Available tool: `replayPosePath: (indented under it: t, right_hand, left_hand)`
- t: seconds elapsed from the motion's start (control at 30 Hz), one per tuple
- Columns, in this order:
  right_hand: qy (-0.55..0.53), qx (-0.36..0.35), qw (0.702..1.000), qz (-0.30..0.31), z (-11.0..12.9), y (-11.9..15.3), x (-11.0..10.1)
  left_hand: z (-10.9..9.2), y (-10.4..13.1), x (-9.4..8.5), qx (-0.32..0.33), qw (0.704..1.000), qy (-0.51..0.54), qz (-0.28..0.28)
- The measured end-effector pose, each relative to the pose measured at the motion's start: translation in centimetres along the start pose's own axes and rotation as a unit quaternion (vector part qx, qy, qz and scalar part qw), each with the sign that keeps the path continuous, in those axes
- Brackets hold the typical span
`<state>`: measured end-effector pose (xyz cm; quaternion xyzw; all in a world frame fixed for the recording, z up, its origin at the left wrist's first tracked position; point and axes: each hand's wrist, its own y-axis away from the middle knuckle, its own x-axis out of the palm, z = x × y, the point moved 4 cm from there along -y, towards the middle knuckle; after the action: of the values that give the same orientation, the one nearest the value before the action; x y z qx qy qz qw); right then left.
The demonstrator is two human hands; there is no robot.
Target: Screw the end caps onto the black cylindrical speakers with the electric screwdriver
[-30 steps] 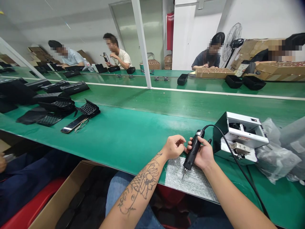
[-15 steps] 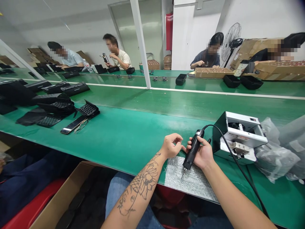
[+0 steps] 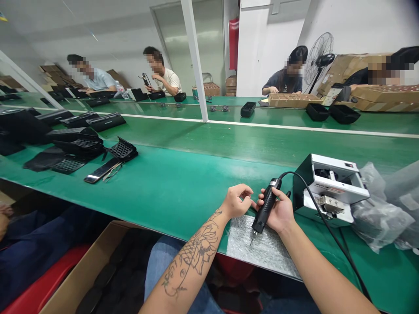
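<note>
One screwdriver clasped in right hand, left hand curled, grip unclear, machine label illegible

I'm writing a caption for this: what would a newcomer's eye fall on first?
Probably the black corded screwdriver in the right hand, pointing down over the bubble wrap. Next, the line tattoo along the left forearm. Then the black-and-white machine on the green table, right of the screwdriver.
</note>
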<state>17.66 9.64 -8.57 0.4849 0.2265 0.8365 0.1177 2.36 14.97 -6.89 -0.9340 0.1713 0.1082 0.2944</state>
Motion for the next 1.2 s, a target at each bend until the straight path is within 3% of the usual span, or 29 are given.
replayPosePath:
  t: [0.87, 1.2]
  right_hand:
    - [0.000, 0.002, 1.000, 0.003, -0.03, -0.23, -0.24]
    - [-0.004, -0.002, 1.000, 0.002, 0.06, -0.08, -0.05]
  left_hand:
    - [0.10, 0.01, 0.36, -0.016, 0.999, 0.005, 0.044]
    - [0.21, 0.04, -0.02, -0.006, 1.000, -0.007, 0.015]
